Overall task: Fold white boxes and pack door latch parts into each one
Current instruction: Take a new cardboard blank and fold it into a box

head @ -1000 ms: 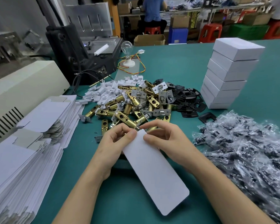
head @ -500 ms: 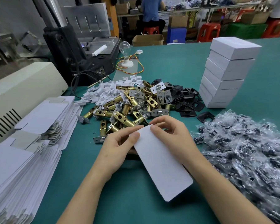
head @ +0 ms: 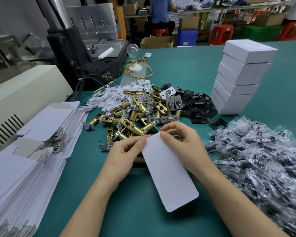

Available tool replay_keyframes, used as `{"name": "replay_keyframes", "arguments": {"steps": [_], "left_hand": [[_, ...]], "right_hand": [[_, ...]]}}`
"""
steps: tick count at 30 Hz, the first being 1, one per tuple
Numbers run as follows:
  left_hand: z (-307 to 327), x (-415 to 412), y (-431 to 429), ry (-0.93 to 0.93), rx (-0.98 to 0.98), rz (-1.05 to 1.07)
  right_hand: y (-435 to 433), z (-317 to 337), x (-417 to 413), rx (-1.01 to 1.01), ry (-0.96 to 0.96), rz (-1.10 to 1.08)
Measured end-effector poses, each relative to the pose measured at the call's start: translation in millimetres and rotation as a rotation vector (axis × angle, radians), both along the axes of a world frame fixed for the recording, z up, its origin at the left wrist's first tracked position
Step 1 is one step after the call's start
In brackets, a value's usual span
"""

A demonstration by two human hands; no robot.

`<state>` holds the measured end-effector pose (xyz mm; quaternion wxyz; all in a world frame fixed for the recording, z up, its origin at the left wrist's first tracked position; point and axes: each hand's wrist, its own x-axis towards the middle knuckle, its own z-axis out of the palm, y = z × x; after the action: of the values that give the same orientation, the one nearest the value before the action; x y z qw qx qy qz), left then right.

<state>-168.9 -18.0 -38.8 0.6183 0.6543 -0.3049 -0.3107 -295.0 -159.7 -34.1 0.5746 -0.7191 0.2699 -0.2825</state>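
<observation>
Card (head: 169,171): is lying slantwise at lower centre, over the table (head: 178,69); far end is being held by both hands, rounded near end is pointing lower right.
Left hand (head: 125,156): is pinching the card's far left corner, thumb on top, fingers curled beneath.
Right hand (head: 183,146): is pinching the far right corner, thumb tip pressing the edge, fingers curled behind.
Flat box blanks (head: 24,168): are lying stacked along the left edge.
Bagged parts (head: 263,159): are lying heaped at right, just beside the right forearm.
Brass latches (head: 132,117): are lying piled just beyond the hands, centre frame.
White plastic pieces (head: 113,96): are lying at the pile's far left.
Black plates (head: 198,106): are lying at its right.
Folded boxes (head: 239,79): are standing stacked and leaning, upper right, near the black plates.
Light bulb (head: 132,50): is standing on a white base, upper centre, beside a dark machine (head: 79,48).
</observation>
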Motion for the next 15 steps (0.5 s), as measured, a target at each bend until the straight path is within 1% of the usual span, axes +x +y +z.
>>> {"name": "replay_keyframes", "arguments": {"steps": [5,7,9,10,13,15], "left_hand": [[2,0,0,0.02,0.028,-0.022],[3,2,2,0.06,0.045,0.004],[4,5,3,0.117,0.038,0.05],[5,6,4,0.146,0.036,0.074],[6,10,6,0.197,0.045,0.132],[5,11,7,0.199,0.05,0.16]], "right_hand": [[0,0,-2,-0.026,0.022,0.013],[0,1,-1,0.017,0.049,0.049],[-2,6,-2,0.061,0.026,0.1],[-5,8,-5,-0.007,0.02,0.123],[-10,16,-12,-0.364,0.044,0.291],[-9,14,-13,-0.423,-0.007,0.371]]}}
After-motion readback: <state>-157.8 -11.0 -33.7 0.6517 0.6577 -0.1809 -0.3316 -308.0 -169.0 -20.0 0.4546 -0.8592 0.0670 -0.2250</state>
